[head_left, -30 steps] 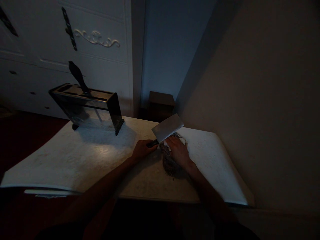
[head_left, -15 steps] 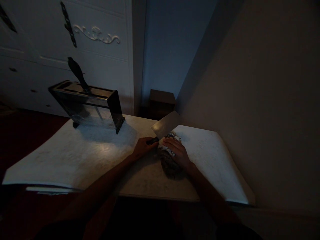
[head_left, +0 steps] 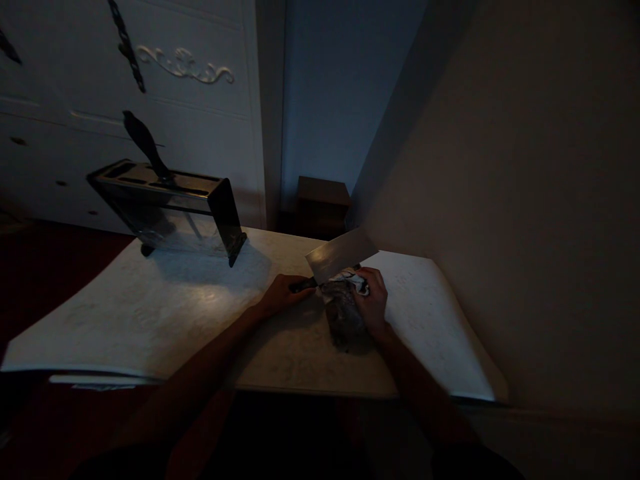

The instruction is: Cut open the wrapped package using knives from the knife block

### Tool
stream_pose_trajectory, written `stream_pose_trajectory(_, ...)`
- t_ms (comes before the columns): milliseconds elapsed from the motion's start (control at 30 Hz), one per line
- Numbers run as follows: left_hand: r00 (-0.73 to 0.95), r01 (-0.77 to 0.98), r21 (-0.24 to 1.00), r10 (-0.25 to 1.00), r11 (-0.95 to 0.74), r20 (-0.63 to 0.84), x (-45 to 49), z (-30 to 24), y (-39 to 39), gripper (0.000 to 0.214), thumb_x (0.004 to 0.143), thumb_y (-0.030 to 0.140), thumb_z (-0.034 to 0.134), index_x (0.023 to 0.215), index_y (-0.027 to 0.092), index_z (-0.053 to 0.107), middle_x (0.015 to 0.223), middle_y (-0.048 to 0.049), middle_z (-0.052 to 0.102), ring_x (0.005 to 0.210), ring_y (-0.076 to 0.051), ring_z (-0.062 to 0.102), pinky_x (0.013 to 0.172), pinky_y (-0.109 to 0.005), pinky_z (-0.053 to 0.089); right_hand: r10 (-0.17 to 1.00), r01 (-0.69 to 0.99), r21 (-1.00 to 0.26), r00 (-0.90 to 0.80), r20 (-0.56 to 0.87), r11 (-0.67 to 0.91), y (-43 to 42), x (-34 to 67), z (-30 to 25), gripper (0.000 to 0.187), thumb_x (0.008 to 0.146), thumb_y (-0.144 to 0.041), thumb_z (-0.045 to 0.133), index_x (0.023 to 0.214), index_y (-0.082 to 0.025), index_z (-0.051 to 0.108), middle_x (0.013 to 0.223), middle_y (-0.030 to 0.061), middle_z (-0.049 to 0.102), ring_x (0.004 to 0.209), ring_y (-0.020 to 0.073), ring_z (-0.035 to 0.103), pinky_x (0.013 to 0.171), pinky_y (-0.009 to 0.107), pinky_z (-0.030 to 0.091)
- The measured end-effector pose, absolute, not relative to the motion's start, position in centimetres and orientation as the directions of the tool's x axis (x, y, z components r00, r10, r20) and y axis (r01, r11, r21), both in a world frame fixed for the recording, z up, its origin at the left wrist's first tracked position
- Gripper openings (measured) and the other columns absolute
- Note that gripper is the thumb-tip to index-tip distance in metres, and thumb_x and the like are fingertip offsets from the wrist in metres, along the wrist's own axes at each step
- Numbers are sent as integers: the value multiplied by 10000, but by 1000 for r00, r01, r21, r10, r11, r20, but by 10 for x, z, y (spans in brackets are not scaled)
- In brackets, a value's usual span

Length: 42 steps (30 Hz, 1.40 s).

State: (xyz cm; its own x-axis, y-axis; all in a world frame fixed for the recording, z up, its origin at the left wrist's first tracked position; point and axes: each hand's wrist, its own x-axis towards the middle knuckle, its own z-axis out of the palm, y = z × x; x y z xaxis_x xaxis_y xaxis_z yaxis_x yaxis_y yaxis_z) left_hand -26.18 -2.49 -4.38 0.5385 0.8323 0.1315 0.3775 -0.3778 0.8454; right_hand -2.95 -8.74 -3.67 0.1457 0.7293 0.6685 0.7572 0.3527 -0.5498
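Note:
My left hand [head_left: 287, 293] is closed round the dark handle of a cleaver [head_left: 340, 255]. Its broad metal blade points to the right, above the table. A crumpled, patterned cloth [head_left: 345, 310] is bunched in my right hand [head_left: 373, 293], against the lower edge of the blade. Part of the cloth hangs down toward me. My right fingers curl over the cloth near the blade's far end, so the fingertips are partly hidden.
A knife block [head_left: 165, 213] with clear sides and one black-handled tool in it stands on the left of the pale table [head_left: 200, 313]. Behind are a white cabinet [head_left: 200, 133] and a brown box [head_left: 324, 193]. A wall [head_left: 525, 200] rises close on the right.
My right hand has slid with the cloth to the right along the blade, away from the handle. More of the blade shows now. My left hand keeps its hold on the handle.

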Motion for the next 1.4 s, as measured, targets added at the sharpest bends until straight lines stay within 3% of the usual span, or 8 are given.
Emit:
stream_pose_trajectory(133,551,412,828,827,-380,106,-263,-47,-22,462,803,525,554,870,105,733,705,-27,648,627,-142,546,565,-229,374,667,721,-644,351,657,255,-80,-18,-35,151,798,-298,579,914,-203,578,932,53,587,891,203,562,809,340,480)
stream_pose_trajectory(300,559,424,828,825,-365,78,-262,-45,-22,447,802,513,550,874,113,736,719,-30,655,644,-146,556,567,-226,376,630,610,-776,543,555,158,-73,2,-39,271,779,-387,601,943,-172,582,911,32,588,851,176,551,770,299,450)
stream_pose_trajectory(600,523,444,836,851,-323,51,-260,-44,-22,440,785,515,566,872,121,743,718,-35,666,644,-160,575,551,-229,382,533,430,-899,745,401,76,-66,24,-27,348,748,-470,614,883,-152,578,813,-3,569,756,145,486,741,276,407)
stream_pose_trajectory(867,642,425,811,766,-401,42,-264,-39,-22,418,800,492,560,916,137,748,718,-20,666,628,-143,571,576,-223,384,542,277,-945,774,328,177,-66,39,-24,323,757,-466,595,855,-165,530,752,-36,521,682,115,466,666,244,389)
stream_pose_trajectory(1133,710,387,812,703,-437,39,-267,-33,-21,373,819,469,537,708,137,666,587,6,541,543,-103,469,520,-215,310,458,283,-947,829,322,153,-66,55,-21,387,733,-526,588,843,-165,504,763,-27,519,697,113,471,658,242,396)
stream_pose_trajectory(1233,733,391,793,679,-467,39,-267,-32,-21,371,820,461,538,651,139,609,564,16,504,524,-94,439,510,-216,288,514,269,-943,790,333,198,-68,49,-17,389,736,-527,609,848,-165,519,757,-28,528,697,112,482,654,231,401)
stream_pose_trajectory(1400,761,374,807,649,-458,15,-268,-30,-23,359,805,449,556,628,139,589,557,23,501,524,-95,441,506,-214,290,731,203,-944,597,330,261,-72,34,-14,371,743,-494,658,892,-158,607,814,1,621,755,141,552,739,261,447)
